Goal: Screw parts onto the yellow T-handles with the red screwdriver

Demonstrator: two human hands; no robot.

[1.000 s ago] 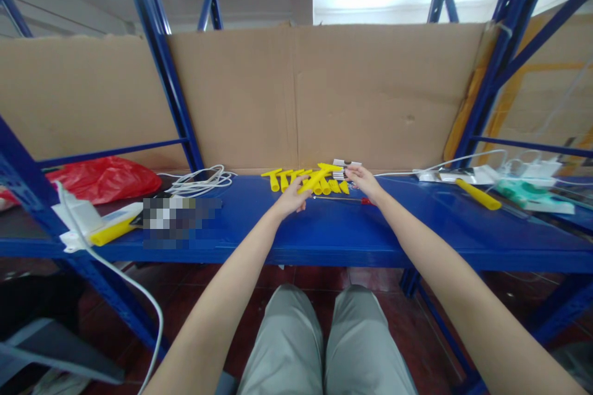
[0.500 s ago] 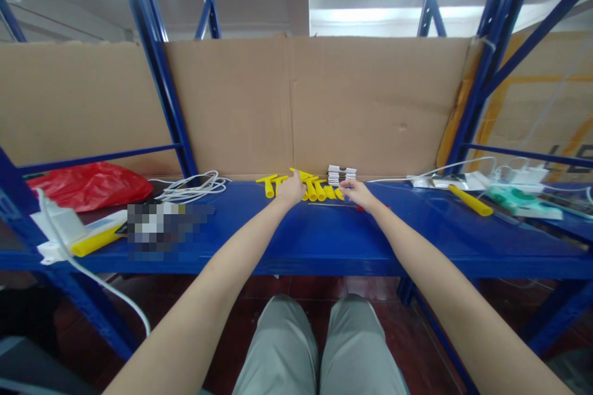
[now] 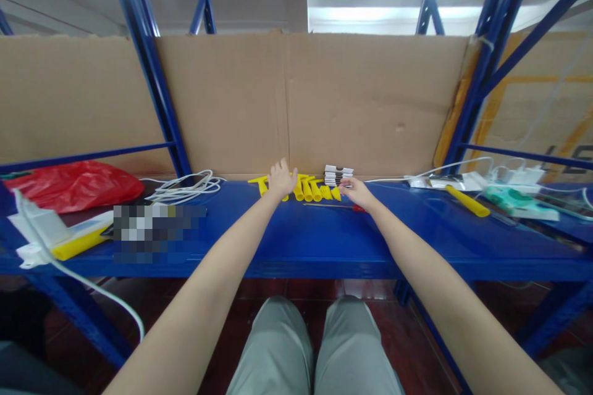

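My left hand [image 3: 282,180] is over a row of yellow T-shaped pieces [image 3: 307,190] with round tube-like ends. Its fingers are spread, and it covers some of the pieces. Nothing shows in its grasp. To the right, my right hand [image 3: 356,191] rests beside small yellow pieces [image 3: 330,192], thumb and forefinger slightly apart, with nothing visible between them. A stack of thin white pieces with dark gaps [image 3: 338,175] stands just behind its fingertips. Below the right hand lies a screwdriver with a red handle [image 3: 357,208], its thin shaft pointing left.
The blue shelf [image 3: 319,241] is backed by a cardboard sheet [image 3: 222,105]. At left are a red plastic bag [image 3: 78,185], coiled white cable [image 3: 189,186] and a yellow-handled tool [image 3: 81,243]. Another yellow handle [image 3: 467,200] and a green-and-white packet [image 3: 516,200] lie at right.
My left hand has shifted slightly left and up, and its fingers have spread from a pointing pose. My right hand stays by the small yellow pieces. The view has turned slightly.
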